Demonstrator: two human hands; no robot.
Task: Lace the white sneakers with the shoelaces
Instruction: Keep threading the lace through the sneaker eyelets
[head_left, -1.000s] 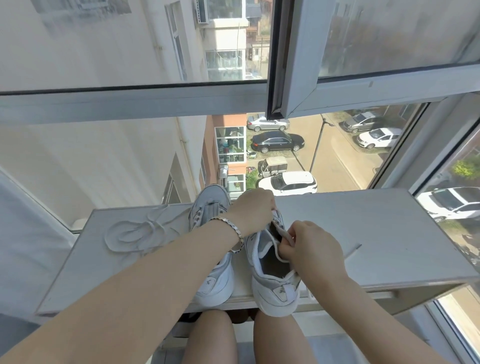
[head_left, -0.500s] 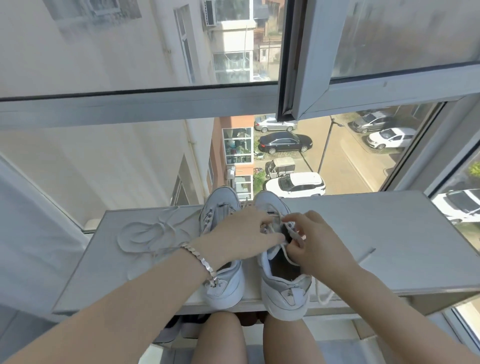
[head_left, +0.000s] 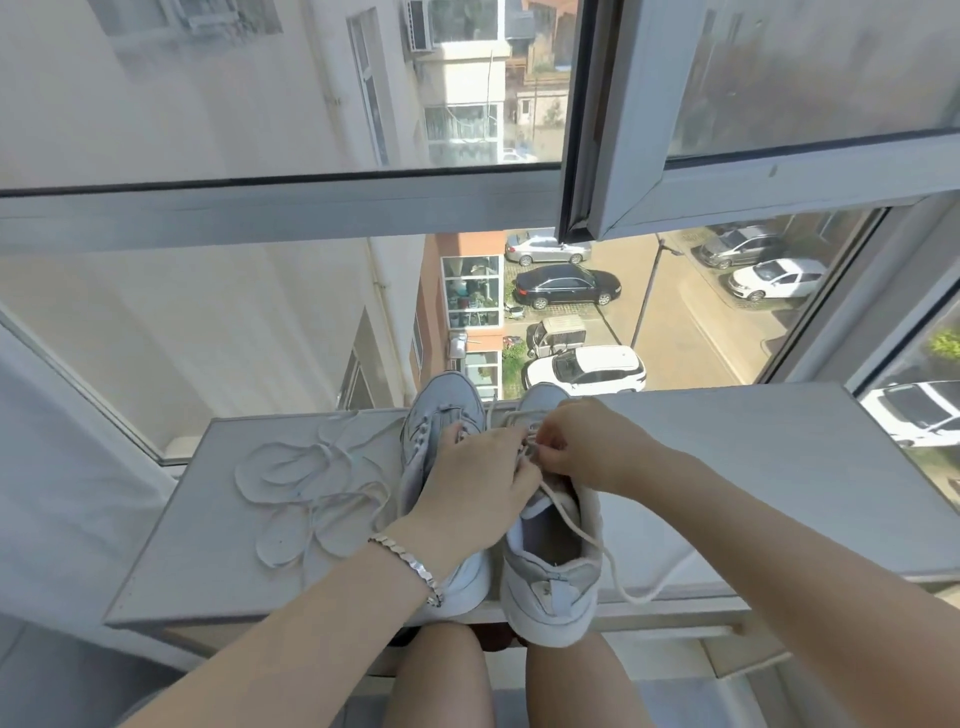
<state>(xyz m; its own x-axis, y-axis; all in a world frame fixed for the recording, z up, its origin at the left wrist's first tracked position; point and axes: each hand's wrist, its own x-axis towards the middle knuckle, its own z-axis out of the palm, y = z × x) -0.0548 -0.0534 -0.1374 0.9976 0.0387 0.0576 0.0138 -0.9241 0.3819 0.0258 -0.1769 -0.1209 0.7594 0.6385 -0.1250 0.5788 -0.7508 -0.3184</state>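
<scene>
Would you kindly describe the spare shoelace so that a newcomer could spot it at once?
Find the grey shelf below the window, where two white sneakers stand side by side. The spare shoelace lies in flat loops on the shelf, left of the left sneaker. Unlike the lace in the right sneaker, which the left hand and right hand pinch, no hand touches it.

Both sneakers are white. The left sneaker reads a cool, bluish white in the shade. The right sneaker has a pale grey heel panel and a grey-white lining. The lace through it is off-white, creamier than the leather. The spare lace is white with, I think, faint bluish flecks. The ledge is plain pale grey and the window frame is white. The bracelet is silver. Outside are a black car, a white car and an orange-red wall.
</scene>
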